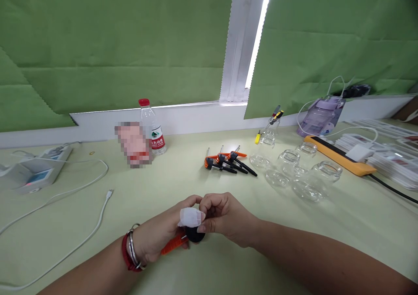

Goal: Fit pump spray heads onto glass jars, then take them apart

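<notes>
My left hand [168,229] is closed around a tool with an orange handle [173,244] and a black rounded end [195,234]. White wrapping [191,217] covers what looks like my left thumb, just above the black end. The fingers of my right hand [225,219] are pinched together at that black end, beside the wrapping, and hide part of it. Beyond my hands lie three similar orange-and-black tools [228,161], each with a thin metal rod sticking up.
Several clear glass jars [310,185] stand right of the tools, and another holds screwdrivers [277,114]. A water bottle [153,129] is at the back. White cables [98,223] run along the left from a power strip [48,169]. An orange power strip [342,155] lies at right.
</notes>
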`<state>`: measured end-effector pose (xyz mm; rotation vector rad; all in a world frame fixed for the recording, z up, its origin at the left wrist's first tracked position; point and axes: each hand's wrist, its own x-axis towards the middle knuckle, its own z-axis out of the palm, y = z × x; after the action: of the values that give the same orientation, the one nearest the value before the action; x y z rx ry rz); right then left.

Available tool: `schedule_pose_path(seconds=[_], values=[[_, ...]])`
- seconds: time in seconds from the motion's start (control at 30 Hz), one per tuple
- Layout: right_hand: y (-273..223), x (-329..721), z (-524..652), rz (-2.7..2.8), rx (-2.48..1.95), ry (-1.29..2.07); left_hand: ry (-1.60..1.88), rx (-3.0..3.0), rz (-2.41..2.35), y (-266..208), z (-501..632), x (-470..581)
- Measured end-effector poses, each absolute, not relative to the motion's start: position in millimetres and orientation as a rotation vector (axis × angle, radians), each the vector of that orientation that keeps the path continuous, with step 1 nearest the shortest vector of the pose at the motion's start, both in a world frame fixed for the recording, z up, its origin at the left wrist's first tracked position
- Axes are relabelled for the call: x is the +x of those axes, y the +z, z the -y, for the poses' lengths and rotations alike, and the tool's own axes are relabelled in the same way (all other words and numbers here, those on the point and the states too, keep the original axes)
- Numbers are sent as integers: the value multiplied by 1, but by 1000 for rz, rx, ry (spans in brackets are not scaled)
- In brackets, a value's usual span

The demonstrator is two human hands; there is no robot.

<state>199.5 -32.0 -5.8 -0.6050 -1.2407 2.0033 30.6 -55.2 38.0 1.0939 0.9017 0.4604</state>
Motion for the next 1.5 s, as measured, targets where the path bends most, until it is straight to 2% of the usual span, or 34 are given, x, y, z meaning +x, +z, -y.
schedule_pose_path(seconds=[1.07,1.33,1.5], values=[[-5,203,32,1259,-571,2008,467,1074,-896,36,56,29],[-4,204,32,1459,-559,1757,476,1085,-889,37,56,30],[-7,204,32,1444,-594,1738,469,1086,-888,37,56,29]])
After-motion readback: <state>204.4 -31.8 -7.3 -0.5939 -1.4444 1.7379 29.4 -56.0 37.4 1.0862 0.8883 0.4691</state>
